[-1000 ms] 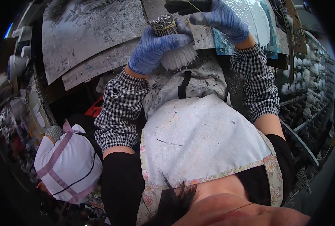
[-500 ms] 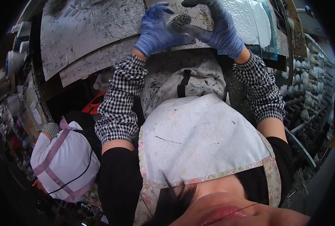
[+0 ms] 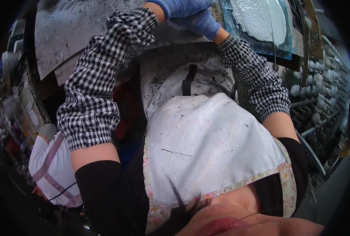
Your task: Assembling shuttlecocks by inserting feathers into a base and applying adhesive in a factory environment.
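At the top edge, my two blue-gloved hands come together over the grey, spattered work board. My left hand (image 3: pixel 183 7) lies across the upper part of my right hand (image 3: pixel 201 23), and its far side is cut off by the frame edge. The fingers of the right are hidden behind the left, so neither grip can be read. Whatever lies between them is out of sight. Black-and-white checked sleeves cover both forearms. Right of the hands, a thick white paste (image 3: pixel 257 19) is spread on a blue-edged sheet (image 3: pixel 279 47).
The grey metal board (image 3: pixel 70 33) stretches to the left. White-bristled pieces (image 3: pixel 320 84) fill a metal rack on the right. Thin rods (image 3: pixel 305 43) stand beside the paste sheet. At lower left is another person in white clothing (image 3: pixel 55 171) with mauve straps.
My hands were apart around a round bundle of thin wire-like strands. Now they overlap, the left having moved up and right across the right one. The bundle is no longer visible.
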A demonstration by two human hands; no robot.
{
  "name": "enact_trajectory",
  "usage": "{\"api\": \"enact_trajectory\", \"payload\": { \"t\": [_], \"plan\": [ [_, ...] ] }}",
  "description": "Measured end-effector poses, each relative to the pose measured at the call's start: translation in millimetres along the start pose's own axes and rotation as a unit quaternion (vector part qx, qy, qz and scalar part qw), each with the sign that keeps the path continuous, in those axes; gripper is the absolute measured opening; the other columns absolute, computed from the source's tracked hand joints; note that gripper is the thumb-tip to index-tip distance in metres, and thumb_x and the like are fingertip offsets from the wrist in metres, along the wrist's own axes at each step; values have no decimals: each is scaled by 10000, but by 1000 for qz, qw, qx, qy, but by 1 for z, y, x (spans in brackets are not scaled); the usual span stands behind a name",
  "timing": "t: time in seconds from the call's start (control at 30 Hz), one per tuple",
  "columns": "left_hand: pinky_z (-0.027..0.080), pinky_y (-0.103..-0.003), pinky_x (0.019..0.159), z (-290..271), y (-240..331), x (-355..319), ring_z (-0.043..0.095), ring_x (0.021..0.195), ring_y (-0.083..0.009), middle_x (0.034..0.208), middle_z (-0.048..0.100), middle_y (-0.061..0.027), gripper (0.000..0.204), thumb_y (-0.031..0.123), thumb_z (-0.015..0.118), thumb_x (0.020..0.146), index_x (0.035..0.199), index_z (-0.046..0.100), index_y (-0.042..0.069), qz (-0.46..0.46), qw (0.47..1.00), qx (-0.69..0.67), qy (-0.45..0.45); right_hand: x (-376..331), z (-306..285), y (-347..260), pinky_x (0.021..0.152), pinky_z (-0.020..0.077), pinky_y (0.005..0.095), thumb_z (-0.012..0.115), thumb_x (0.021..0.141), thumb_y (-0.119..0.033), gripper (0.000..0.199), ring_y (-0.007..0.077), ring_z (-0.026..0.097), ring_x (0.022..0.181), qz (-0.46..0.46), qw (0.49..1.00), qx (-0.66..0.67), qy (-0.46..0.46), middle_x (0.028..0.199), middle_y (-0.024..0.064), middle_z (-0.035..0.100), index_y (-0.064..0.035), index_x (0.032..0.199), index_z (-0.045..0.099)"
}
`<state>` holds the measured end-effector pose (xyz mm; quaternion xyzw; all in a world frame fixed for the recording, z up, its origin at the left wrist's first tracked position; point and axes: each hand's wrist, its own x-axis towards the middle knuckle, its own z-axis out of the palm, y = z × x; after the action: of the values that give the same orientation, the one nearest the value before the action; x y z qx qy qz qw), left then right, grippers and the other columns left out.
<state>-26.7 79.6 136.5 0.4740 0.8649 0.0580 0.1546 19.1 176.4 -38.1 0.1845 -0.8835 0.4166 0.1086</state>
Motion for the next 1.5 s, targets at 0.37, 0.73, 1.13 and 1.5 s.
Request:
{"api": "enact_trajectory", "payload": {
  "t": [0.37,0.73,1.13,1.5],
  "plan": [
    [436,-395,950,11,0,-12,560,1083,-254,1097,623,-66,428,381,694,825,1153,610,118,116,976,-58,177,-10,-19,-23,1126,296,446,605,916,-363,545,252,428,1297,-107,988,-114,-18,1408,109,457,-90,1358,441],
    [497,-360,797,25,63,38,613,914,-259,967,653,-95,352,413,652,874,1020,682,95,250,940,-13,232,-74,-80,-50,1111,319,398,616,904,-404,523,268,443,1278,-17,969,-233,76,1364,90,487,-158,1348,490],
    [510,-444,799,10,154,151,676,843,-357,895,698,-205,480,438,472,895,942,716,28,261,965,-36,-11,-134,-152,71,1104,268,308,625,908,-335,602,190,356,1330,215,935,184,214,1412,118,411,-97,1398,370],
    [509,-436,809,16,149,158,676,849,-352,907,696,-208,489,437,452,903,951,711,25,230,972,-46,-20,-119,-160,53,1060,333,325,677,856,-354,626,224,438,1270,157,942,-226,192,1356,133,472,-86,1363,426]
  ]
}}
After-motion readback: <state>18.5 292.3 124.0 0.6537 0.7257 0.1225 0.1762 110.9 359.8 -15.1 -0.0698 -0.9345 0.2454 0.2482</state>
